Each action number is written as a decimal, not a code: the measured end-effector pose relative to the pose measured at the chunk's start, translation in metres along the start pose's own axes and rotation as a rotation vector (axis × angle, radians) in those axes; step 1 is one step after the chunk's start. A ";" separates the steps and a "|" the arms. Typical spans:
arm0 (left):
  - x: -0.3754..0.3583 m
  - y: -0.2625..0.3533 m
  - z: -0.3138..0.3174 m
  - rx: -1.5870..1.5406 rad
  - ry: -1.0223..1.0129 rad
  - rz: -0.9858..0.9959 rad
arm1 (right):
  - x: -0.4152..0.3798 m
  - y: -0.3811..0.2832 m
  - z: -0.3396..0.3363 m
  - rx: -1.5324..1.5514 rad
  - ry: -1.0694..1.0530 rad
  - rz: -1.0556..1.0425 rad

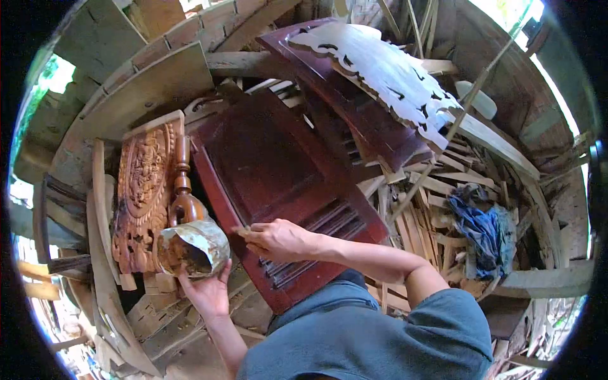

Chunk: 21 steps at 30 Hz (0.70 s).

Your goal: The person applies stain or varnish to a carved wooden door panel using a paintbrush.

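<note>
A battered, pale, cut-open container [216, 239] with brown stains inside is tilted in my left hand [210, 296], whose fingers grip it from below. My right hand [278, 240] is closed around a small pale brush-like piece [239, 232], mostly hidden by the fingers. That hand is over a dark red wooden door panel [259, 158] with slats at its near end. The panel lies slanted in front of me, and the container is just left of its edge.
Left of the panel stand a carved orange-brown wooden piece [145, 183] and a turned post [182, 164]. A pale fretwork board [386, 69] rests on another red panel [310, 57] at the back. Wood scraps [418, 221] and a blue cloth [484, 231] lie right.
</note>
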<state>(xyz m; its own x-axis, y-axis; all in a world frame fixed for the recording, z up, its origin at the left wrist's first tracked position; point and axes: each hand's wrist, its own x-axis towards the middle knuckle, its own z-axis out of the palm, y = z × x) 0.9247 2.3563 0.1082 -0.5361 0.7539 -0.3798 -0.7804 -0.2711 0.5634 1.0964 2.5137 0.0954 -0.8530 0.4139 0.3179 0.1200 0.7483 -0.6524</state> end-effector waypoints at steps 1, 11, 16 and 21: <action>-0.002 -0.004 0.003 0.005 0.034 0.007 | -0.002 0.009 -0.006 0.038 -0.012 0.037; -0.010 -0.081 0.048 0.119 0.125 -0.058 | -0.094 0.042 -0.179 -0.258 0.317 0.281; -0.011 -0.155 0.101 0.525 0.061 0.143 | -0.126 -0.024 -0.237 0.069 0.527 0.163; -0.030 -0.209 0.164 0.513 -0.112 -0.008 | -0.146 0.002 -0.220 -0.049 0.309 -0.026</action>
<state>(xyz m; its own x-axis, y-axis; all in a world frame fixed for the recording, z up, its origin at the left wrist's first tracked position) 1.1567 2.4884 0.1216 -0.4707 0.8220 -0.3206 -0.5115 0.0418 0.8582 1.3331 2.5690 0.1990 -0.6625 0.5266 0.5326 0.1313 0.7818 -0.6096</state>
